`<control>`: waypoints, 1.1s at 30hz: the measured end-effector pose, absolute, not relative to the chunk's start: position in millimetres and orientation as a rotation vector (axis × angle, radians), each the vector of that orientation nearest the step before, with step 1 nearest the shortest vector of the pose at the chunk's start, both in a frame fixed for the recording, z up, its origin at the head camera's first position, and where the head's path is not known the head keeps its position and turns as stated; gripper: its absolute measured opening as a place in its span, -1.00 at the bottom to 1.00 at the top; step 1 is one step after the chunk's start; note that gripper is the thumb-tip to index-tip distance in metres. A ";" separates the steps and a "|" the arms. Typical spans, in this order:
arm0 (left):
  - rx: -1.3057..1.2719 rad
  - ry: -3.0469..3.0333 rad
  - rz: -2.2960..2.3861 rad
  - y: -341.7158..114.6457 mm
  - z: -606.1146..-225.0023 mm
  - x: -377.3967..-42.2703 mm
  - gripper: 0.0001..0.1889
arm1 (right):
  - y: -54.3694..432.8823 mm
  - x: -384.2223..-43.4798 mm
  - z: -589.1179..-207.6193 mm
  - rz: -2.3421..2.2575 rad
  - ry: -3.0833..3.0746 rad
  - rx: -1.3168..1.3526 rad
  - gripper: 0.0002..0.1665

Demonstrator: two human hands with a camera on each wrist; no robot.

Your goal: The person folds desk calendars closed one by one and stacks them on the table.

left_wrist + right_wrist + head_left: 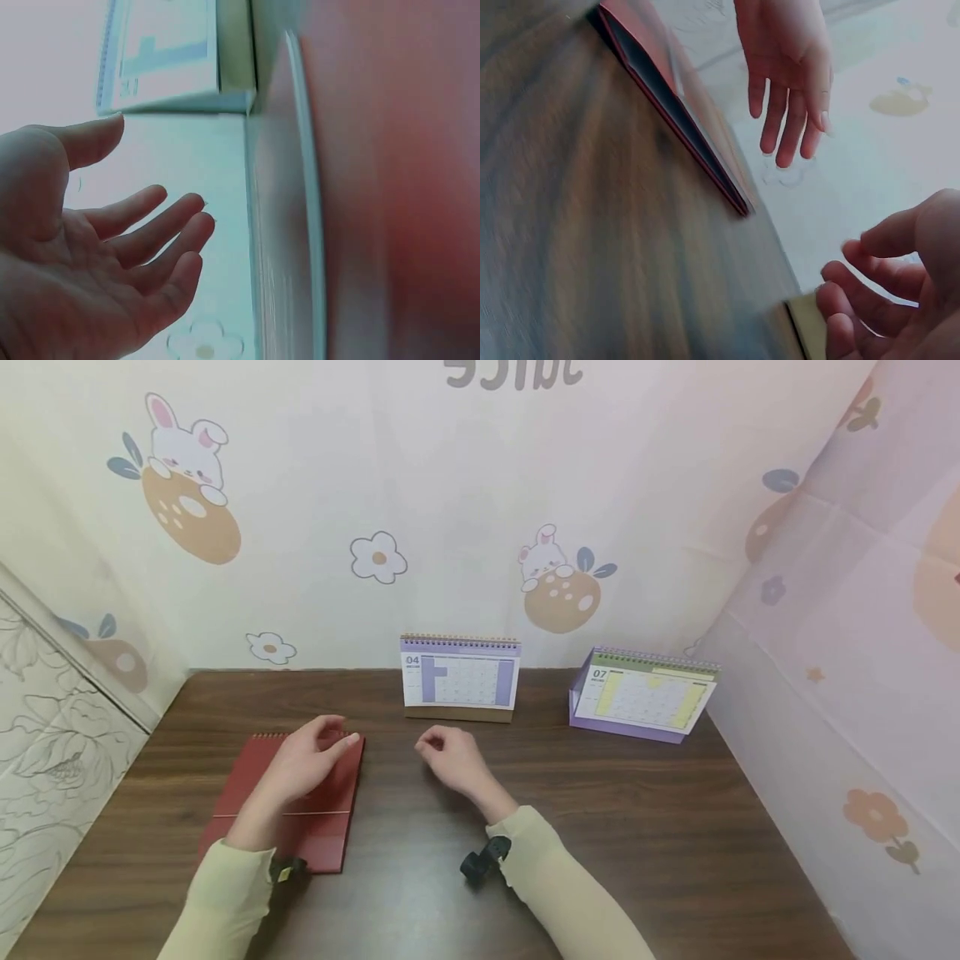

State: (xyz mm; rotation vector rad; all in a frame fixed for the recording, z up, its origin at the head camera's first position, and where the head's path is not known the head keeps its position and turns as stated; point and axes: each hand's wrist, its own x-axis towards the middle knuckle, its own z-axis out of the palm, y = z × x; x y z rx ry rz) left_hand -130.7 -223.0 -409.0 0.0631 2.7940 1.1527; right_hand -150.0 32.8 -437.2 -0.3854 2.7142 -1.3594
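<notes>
A dark red spiral-bound desk calendar (318, 839) lies folded flat at the left of the table, its coil along the far edge and a pale line across its cover. Over its upper part is my left hand (302, 762), which holds nothing; in the left wrist view its fingers (161, 232) are spread and slightly bent, apart from the red cover (427, 187). To the right of the calendar, my right hand (459, 766) hovers with loosely bent fingers (870, 304) and nothing in them. It is nearest to the purple-and-white desk calendar (461, 681) marked 04, which stands upright at the back.
Another standing desk calendar (645, 693), yellow and purple and marked 07, is at the back right. Behind the dark wood table (600, 827) hangs a printed white curtain (450, 485), with more fabric along the right side. A patterned panel (52, 760) borders the left.
</notes>
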 end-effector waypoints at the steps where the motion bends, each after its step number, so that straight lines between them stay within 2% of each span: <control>1: 0.066 2.778 1.187 -217.6 -409.5 -133.9 -0.27 | 37.5 -151.7 -436.9 -1.390 2.731 -0.357 -0.89; 11: 0.022 2.731 1.497 -168.3 -412.2 -171.2 -0.32 | 94.9 -171.6 -442.3 -1.733 2.898 0.072 -0.85; 17: -0.016 2.710 1.652 -146.0 -419.8 -189.8 -0.34 | 127.2 -180.4 -448.7 -1.819 2.962 0.195 -0.83; 22: -0.061 2.687 1.775 -132.6 -425.4 -200.4 -0.38 | 143.0 -188.4 -449.6 -1.876 2.901 0.247 -0.81; 33: -0.063 2.631 1.954 -119.4 -432.9 -210.3 -0.37 | 145.5 -205.2 -443.5 -1.904 2.751 0.122 -0.49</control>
